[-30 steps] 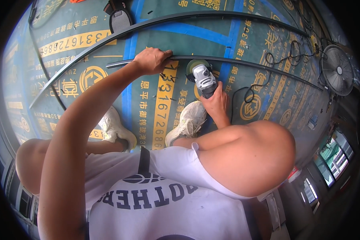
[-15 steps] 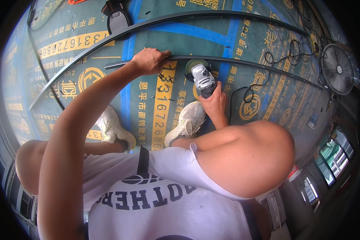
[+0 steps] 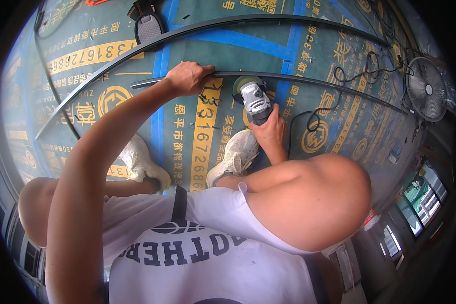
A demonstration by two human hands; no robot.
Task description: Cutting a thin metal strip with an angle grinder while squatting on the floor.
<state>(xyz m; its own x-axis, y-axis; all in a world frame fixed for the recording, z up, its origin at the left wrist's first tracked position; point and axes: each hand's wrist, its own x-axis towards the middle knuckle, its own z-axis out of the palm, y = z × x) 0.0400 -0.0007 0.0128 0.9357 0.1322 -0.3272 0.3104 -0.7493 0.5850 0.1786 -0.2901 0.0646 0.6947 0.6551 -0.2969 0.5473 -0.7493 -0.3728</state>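
Observation:
My left hand (image 3: 190,78) is closed on the nearer dark, long narrow strip (image 3: 309,79), left of the grinder. My right hand (image 3: 268,126) grips the dark handle of a grey angle grinder (image 3: 255,100), whose pale green disc (image 3: 246,81) is at the near edge of that strip; contact is unclear. A second, longer strip (image 3: 263,18) lies farther away and looks bowed through the lens. My two light sneakers (image 3: 235,154) are on the printed green floor covering (image 3: 251,57) below the strips.
A standing fan (image 3: 425,88) is at the right, beside tangled black cables (image 3: 316,121). A black-and-grey pad with a strap (image 3: 149,33) lies beyond the long strip. A dark cord (image 3: 53,86) crosses the left side; windows (image 3: 418,202) show at lower right.
My left hand and the nearer strip have shifted very slightly left. The grinder stays at about the same spot in my right hand.

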